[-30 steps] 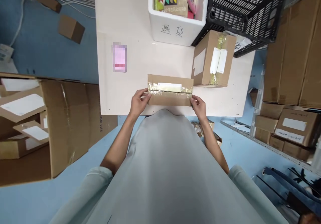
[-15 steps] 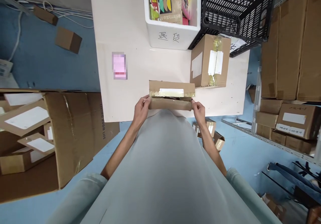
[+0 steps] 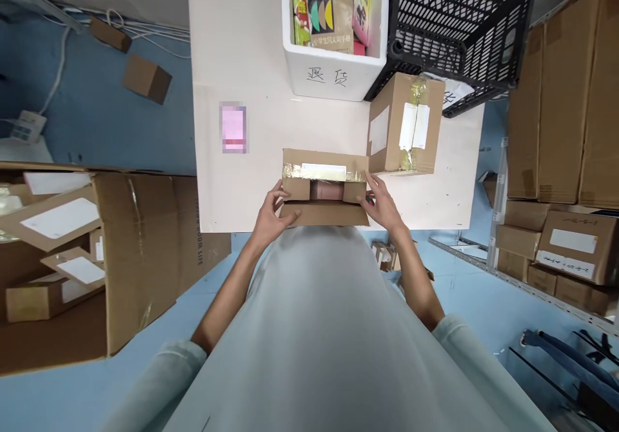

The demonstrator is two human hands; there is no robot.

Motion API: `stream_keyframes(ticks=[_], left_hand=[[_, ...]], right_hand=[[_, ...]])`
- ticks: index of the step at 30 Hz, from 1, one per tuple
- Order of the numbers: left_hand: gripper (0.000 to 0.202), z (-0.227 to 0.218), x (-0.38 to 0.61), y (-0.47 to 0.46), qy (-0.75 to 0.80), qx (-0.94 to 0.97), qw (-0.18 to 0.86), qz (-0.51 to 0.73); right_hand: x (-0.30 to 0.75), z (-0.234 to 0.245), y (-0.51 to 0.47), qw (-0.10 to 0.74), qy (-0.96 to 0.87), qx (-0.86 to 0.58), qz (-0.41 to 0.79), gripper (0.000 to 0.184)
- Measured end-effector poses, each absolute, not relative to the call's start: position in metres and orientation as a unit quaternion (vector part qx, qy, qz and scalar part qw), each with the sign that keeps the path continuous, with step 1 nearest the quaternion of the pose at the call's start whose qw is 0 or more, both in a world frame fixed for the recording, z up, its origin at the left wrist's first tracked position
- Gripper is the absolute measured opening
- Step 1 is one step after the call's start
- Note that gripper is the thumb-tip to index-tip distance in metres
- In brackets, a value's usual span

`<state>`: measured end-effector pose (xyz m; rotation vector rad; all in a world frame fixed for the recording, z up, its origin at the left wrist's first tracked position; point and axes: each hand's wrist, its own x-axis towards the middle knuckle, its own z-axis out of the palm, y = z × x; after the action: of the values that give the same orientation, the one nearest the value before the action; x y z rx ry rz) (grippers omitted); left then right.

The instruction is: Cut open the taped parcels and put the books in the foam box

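Observation:
A small cardboard box (image 3: 325, 161) lies at the near edge of the white table (image 3: 232, 45), its taped top flaps parted. A pinkish-brown thing (image 3: 327, 190) shows inside the opening. My left hand (image 3: 272, 209) grips the box's left end, thumb on the near flap (image 3: 324, 215), fingers curled at the inner side flap. My right hand (image 3: 380, 201) holds the right end, fingers spread against the side flap. A white label and shiny tape (image 3: 323, 171) run along the far flap.
Another taped carton (image 3: 405, 126) stands just right of the box. Behind are a white foam bin (image 3: 333, 74) of books and a black plastic crate (image 3: 459, 19). A pink blurred item (image 3: 233, 127) lies on the table. A large open carton (image 3: 130, 251) stands left; stacked cartons (image 3: 561, 97) stand right.
The box's top seam has come apart: the near flap has folded toward me and the inside now shows. Both hands have shifted from the box ends onto the flaps.

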<state>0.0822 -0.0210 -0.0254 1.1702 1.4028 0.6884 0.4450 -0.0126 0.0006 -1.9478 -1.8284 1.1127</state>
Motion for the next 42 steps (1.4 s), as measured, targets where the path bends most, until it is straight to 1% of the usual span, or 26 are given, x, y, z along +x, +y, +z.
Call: stream_keyframes(ticks=[1,3,5,6,9,11,13,16,18,19,20,22,24,26,28,30,32,34,36,39,42], left_hand=[[0.062,-0.027,0.081,-0.025,0.597,0.509,0.55,0.286],[0.086,-0.032,0.08,-0.033,0.601,0.523,0.538,0.275],[0.106,-0.042,0.079,-0.041,0.618,0.52,0.527,0.265],[0.11,-0.047,0.08,-0.044,0.631,0.515,0.519,0.261],[0.105,-0.06,0.082,-0.055,0.665,0.5,0.488,0.264],[0.101,-0.065,0.084,-0.059,0.675,0.499,0.473,0.266],[0.099,-0.067,0.086,-0.061,0.683,0.502,0.46,0.264],[0.098,-0.067,0.089,-0.058,0.692,0.51,0.442,0.256],[0.098,-0.066,0.092,-0.053,0.696,0.517,0.429,0.255],[0.098,-0.066,0.093,-0.05,0.698,0.519,0.423,0.254],[0.098,-0.067,0.094,-0.047,0.702,0.52,0.417,0.251],[0.1,-0.067,0.095,-0.042,0.71,0.52,0.41,0.24],[0.104,-0.064,0.097,-0.039,0.712,0.529,0.4,0.23],[0.107,-0.057,0.099,-0.039,0.711,0.554,0.367,0.231],[0.104,-0.045,0.106,-0.039,0.699,0.593,0.318,0.242],[0.093,-0.031,0.119,-0.035,0.656,0.65,0.295,0.244],[0.078,-0.021,0.139,-0.024,0.574,0.724,0.316,0.215],[0.063,-0.018,0.16,-0.008,0.494,0.783,0.346,0.155],[0.048,-0.02,0.177,0.008,0.475,0.801,0.351,0.101],[0.041,-0.016,0.183,0.023,0.485,0.806,0.328,0.086],[0.039,0.004,0.164,0.019,0.489,0.807,0.301,0.142]], right_hand=[[0.444,0.0,-0.004,0.097,-0.644,-0.667,0.36,0.085],[0.441,-0.004,0.014,0.054,-0.684,-0.658,0.311,0.083],[0.438,-0.006,0.033,0.03,-0.725,-0.631,0.273,0.074],[0.438,-0.006,0.042,0.024,-0.742,-0.615,0.266,0.069],[0.446,-0.005,0.068,0.041,-0.756,-0.592,0.276,0.058],[0.456,-0.006,0.085,0.079,-0.733,-0.611,0.288,0.059],[0.464,-0.013,0.102,0.121,-0.693,-0.645,0.298,0.065],[0.465,-0.036,0.125,0.173,-0.644,-0.682,0.299,0.081],[0.457,-0.052,0.133,0.19,-0.628,-0.699,0.283,0.091],[0.451,-0.059,0.135,0.188,-0.624,-0.707,0.272,0.092],[0.445,-0.063,0.134,0.18,-0.623,-0.715,0.262,0.088],[0.434,-0.064,0.13,0.159,-0.629,-0.72,0.246,0.071],[0.425,-0.056,0.121,0.149,-0.646,-0.71,0.237,0.054],[0.416,-0.043,0.109,0.146,-0.665,-0.698,0.223,0.045],[0.406,-0.031,0.094,0.129,-0.69,-0.683,0.202,0.043],[0.393,-0.025,0.079,0.087,-0.743,-0.633,0.201,0.043],[0.381,-0.025,0.068,0.034,-0.806,-0.545,0.226,0.039],[0.373,-0.029,0.062,-0.017,-0.843,-0.474,0.253,0.033],[0.372,-0.032,0.059,-0.044,-0.841,-0.465,0.272,0.028],[0.382,-0.021,0.05,-0.022,-0.824,-0.491,0.282,0.024],[0.4,0.008,0.03,0.015,-0.838,-0.493,0.231,0.028]])
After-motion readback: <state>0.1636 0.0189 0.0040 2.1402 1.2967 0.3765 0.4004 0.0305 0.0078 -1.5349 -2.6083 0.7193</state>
